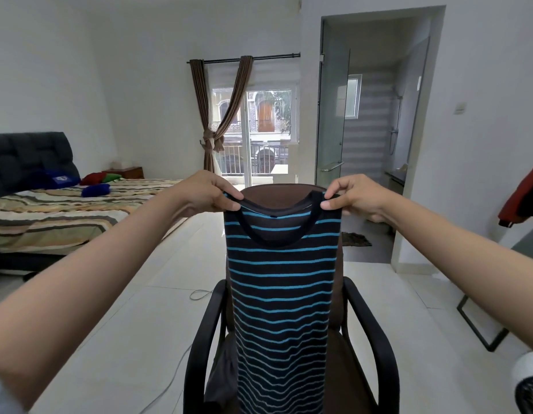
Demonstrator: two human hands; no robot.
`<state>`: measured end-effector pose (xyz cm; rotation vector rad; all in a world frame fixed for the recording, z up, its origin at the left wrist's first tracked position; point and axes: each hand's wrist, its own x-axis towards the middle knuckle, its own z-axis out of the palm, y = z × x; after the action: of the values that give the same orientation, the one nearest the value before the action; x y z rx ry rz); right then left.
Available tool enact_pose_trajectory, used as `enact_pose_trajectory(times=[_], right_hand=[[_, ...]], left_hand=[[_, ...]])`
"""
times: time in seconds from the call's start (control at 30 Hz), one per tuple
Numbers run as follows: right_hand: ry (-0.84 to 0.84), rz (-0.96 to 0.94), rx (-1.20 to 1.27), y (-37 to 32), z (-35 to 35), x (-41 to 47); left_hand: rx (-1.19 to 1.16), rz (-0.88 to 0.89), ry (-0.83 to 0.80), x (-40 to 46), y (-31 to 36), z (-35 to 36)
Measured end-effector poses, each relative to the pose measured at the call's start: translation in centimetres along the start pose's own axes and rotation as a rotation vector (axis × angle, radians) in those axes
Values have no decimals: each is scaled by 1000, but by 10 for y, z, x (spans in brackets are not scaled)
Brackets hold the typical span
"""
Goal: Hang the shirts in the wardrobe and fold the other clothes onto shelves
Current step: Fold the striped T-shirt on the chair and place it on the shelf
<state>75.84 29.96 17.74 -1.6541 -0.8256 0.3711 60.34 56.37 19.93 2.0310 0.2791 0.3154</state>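
A person holds up a dark, blue-striped shirt (281,294) by its shoulders, the left hand (210,192) pinching one corner at 11 o'clock and the right hand (353,195) pinching the other at 1 o'clock, the cloth hanging straight down in front of a brown office chair (292,191). Keeping both pinches level should let it drop flat for hanging. Open tiled floor (157,294) lies at 9 o'clock before the bed (65,210); the chair's armrests crowd the hem, and a doorway (375,138) opens at 2 o'clock.
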Motion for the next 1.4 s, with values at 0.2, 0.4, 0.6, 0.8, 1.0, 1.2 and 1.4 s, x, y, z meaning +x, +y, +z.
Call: enact_pose_trajectory(times=[0.2, 0.4, 0.6, 0.8, 1.0, 1.2, 1.4], right_hand=[[-17, 49, 37, 2, -5, 2], [-107, 39, 86, 3, -7, 0], [-173, 7, 89, 4, -6, 0], [-264, 22, 182, 3, -5, -4], [-228, 45, -12, -1, -8, -8], [-276, 56, -101, -1, -7, -8], [-366, 38, -32, -5, -4, -10]], left_hand=[[-33, -45, -51, 3, -5, 3], [7, 19, -143, -1, 0, 8], [-10, 121, -173, -3, -3, 12], [-113, 160, -263, -8, -2, 17], [-112, 169, -257, -12, -4, 19], [-24, 106, -251, -14, -1, 20], [-30, 88, -266, -14, 3, 22]])
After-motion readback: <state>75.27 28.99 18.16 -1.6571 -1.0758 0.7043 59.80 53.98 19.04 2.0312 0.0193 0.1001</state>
